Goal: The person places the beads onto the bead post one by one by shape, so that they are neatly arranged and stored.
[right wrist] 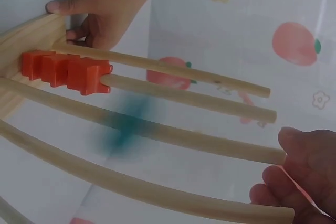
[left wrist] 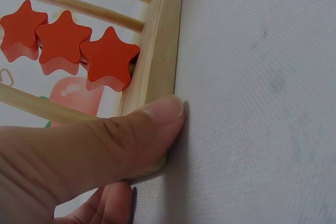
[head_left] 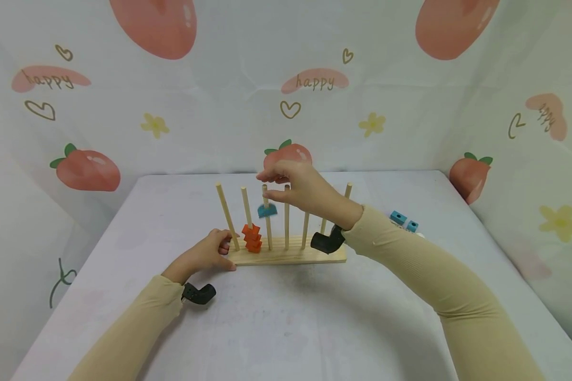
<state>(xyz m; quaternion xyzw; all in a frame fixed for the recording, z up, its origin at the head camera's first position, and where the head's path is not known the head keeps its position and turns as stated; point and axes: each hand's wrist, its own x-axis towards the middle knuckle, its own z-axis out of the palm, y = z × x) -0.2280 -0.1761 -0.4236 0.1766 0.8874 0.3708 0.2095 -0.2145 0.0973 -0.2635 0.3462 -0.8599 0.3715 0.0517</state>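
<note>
My left hand (head_left: 209, 251) grips the left end of a wooden peg stand (head_left: 291, 257), its thumb (left wrist: 157, 116) against the front edge in the left wrist view. Three orange-red star beads (head_left: 252, 241) are stacked on the second peg from the left. On the third peg, a teal block (head_left: 267, 211) is partway down the rod, blurred in the right wrist view and touched by no finger. Around that peg's tip my right hand (head_left: 310, 188) hovers, thumb and fingers parted, above the block.
Several upright pegs (head_left: 287, 222) rise from the stand, some behind the right hand and forearm. To the right, blue blocks (head_left: 398, 217) with holes lie on the white tabletop (head_left: 286, 328), partly hidden by the right sleeve. A printed cloth (head_left: 219, 106) hangs behind the table.
</note>
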